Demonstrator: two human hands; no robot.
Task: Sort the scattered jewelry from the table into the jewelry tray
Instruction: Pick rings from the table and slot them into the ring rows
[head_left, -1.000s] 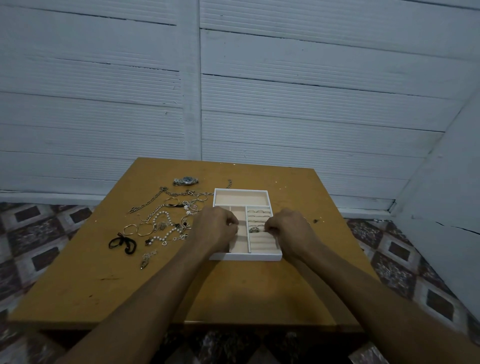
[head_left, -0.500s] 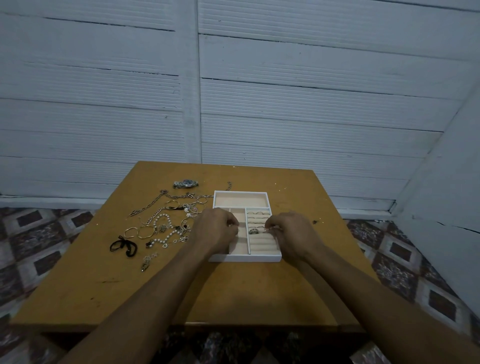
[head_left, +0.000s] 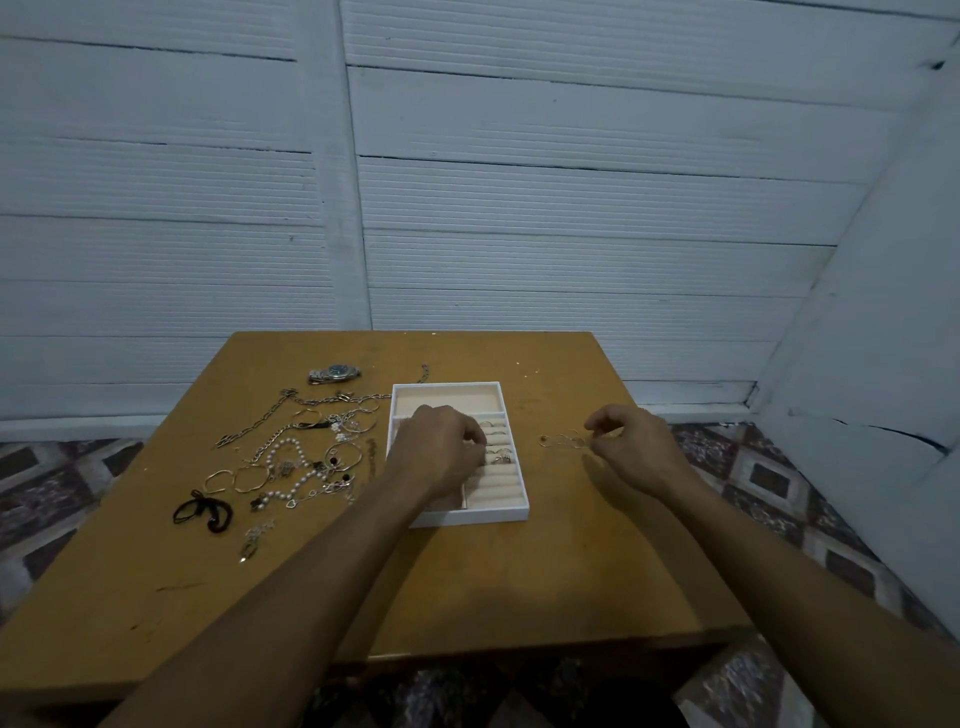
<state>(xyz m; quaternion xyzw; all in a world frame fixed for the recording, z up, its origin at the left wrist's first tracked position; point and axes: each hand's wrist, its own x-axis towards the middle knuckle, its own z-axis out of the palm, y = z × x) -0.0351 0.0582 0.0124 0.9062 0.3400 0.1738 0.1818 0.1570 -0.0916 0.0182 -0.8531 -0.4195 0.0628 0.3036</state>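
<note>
Now that your R hand (head_left: 631, 447) left the jewelry tray (head_left: 511, 512), it pinches hoops (head_left: 561, 440) just right of it, next to sort; L hand (head_left: 441, 452) curled over tray, hold unclear.

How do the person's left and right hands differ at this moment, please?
The left hand is over the tray, fingers curled at the ring rolls; the right hand is beside the tray, over the table. The right hand pinches thin hoops; whether the left hand holds anything is hidden. Both are palm down.
</note>
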